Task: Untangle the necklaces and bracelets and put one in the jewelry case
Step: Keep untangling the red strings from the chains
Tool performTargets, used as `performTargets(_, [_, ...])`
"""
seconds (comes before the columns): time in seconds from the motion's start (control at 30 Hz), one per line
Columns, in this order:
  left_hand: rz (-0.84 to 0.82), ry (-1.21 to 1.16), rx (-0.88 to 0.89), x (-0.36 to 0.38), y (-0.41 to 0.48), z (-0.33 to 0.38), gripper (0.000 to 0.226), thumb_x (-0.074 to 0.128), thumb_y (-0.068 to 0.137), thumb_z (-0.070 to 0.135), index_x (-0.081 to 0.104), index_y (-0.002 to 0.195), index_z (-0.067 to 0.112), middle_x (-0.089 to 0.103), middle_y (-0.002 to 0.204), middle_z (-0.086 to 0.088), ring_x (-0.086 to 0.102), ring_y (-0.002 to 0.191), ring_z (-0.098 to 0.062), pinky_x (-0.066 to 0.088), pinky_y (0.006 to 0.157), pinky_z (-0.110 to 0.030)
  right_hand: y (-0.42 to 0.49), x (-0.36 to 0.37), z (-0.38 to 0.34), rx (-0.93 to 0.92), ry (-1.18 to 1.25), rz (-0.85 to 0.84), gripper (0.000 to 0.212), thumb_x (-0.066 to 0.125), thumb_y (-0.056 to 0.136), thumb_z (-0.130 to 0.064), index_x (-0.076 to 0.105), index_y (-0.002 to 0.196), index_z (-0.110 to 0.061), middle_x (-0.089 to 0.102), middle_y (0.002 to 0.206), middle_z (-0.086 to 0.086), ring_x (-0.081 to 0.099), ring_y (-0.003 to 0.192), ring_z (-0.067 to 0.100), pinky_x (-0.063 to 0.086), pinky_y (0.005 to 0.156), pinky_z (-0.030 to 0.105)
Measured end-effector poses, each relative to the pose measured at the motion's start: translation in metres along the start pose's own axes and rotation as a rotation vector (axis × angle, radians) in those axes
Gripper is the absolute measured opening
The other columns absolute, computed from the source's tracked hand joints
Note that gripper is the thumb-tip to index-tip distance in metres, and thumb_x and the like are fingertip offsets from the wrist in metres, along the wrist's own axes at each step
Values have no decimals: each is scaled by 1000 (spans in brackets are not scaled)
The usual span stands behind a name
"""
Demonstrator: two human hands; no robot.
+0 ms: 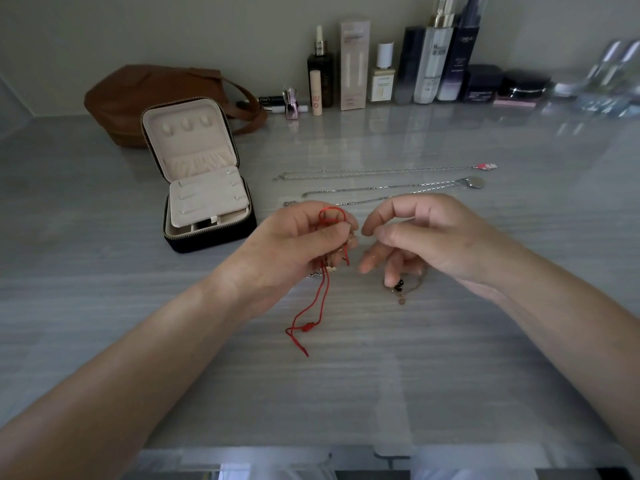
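We are gripping a red cord bracelet [323, 292] in our left hand [304, 237], thumb pressing its loop against the curled fingers, with a fine gold chain seemingly caught in the same pinch. The cord's long tails are hanging down toward us and trailing on the counter [346, 375]. Our right hand [426, 237] is hovering just beside it, fingers curled and thumb near the forefinger; we cannot tell whether it is pinching a thin chain or nothing. Under its fingers a black-beaded bracelet [400, 287] is lying, or dangling.

The jewelry case [207, 240] is sitting open to the left and beyond the hands, nearer our left hand, its lid [188, 133] standing up. A pale earring panel [207, 199] carrying a few small studs is covering most of the tray; the compartments showing at its near edge are too dark to read. Two silver necklaces [381, 172] [381, 188] are lying stretched out across the counter, running left to right behind the hands.
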State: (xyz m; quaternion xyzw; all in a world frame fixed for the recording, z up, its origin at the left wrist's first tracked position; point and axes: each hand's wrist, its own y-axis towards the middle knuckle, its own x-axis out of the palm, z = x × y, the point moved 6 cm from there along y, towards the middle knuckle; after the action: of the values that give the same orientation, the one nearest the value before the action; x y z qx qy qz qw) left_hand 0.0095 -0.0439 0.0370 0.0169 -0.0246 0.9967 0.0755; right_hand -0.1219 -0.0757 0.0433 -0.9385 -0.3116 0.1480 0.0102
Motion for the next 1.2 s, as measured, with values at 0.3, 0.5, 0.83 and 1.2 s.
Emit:
performTargets(0.3, [80, 262, 97, -5, 0, 3, 21, 57, 87, -2, 59, 94, 18, 65, 60, 9, 56, 57, -4, 48, 64, -21, -3, 0, -10, -217, -237, 152, 9, 71, 78, -22, 65, 72, -20, 56, 52, -20, 43, 41, 4, 32, 42, 13])
performTargets(0.5, [114, 392, 100, -5, -1, 1, 28, 61, 86, 3, 57, 94, 30, 70, 67, 9, 61, 61, -8, 53, 76, -38, 2, 1, -3, -198, -357, 201, 16, 77, 70, -27, 61, 69, -28, 59, 60, -17, 45, 40, 4, 30, 42, 10])
performTargets(0.83, [141, 431, 101, -8, -3, 5, 27, 64, 85, 6, 58, 94, 31, 73, 75, 0, 61, 63, -14, 53, 73, -42, 4, -1, -2, -188, -366, 215, 11, 76, 70, -30, 69, 67, -23, 62, 58, -11, 51, 45, -2, 33, 46, 8])
performTargets(1.2, [180, 411, 81, -10, -1, 2, 21, 65, 85, 11, 60, 94, 30, 72, 68, 5, 63, 63, -9, 54, 75, -41, 0, 5, -2, -154, -510, 282, 17, 76, 65, -38, 62, 58, -33, 58, 50, -17, 51, 44, -1, 35, 45, 10])
